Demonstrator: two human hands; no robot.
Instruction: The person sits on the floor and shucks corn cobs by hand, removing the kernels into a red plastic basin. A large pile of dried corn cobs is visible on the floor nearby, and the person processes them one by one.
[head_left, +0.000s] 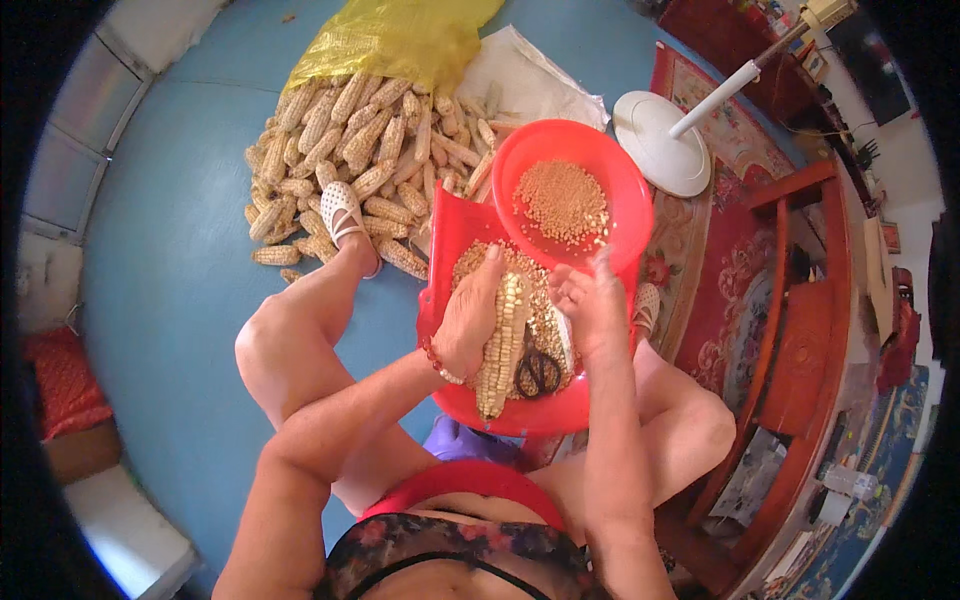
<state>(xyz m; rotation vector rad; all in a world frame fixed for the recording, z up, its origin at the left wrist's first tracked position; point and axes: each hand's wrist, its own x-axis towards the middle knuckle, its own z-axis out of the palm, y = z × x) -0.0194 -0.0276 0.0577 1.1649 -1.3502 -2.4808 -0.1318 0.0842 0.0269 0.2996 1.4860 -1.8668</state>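
Observation:
My left hand (471, 322) grips a dried corn cob (502, 345) that is partly stripped of kernels, held over a red plastic tub (469, 214). At the near right of it, black-handled scissors (538, 373) lie on loose corn kernels (480, 259) in the tub. My right hand (585, 300) is raised over the right part of the tub, its fingers slightly blurred and apart, with nothing seen held. Beyond it, a round red basin (634, 195) with kernels (561, 196) rests against the tub's far side. A pale bare cob (562, 334) lies below my right hand.
A heap of dried corn cobs (360, 142) spills from a yellow woven sack (397, 37) on the blue floor. A white sheet or sack (517, 71) lies beside it. A white round stand base (660, 142), a patterned rug (727, 255) and a wooden bench (799, 360) are at the right.

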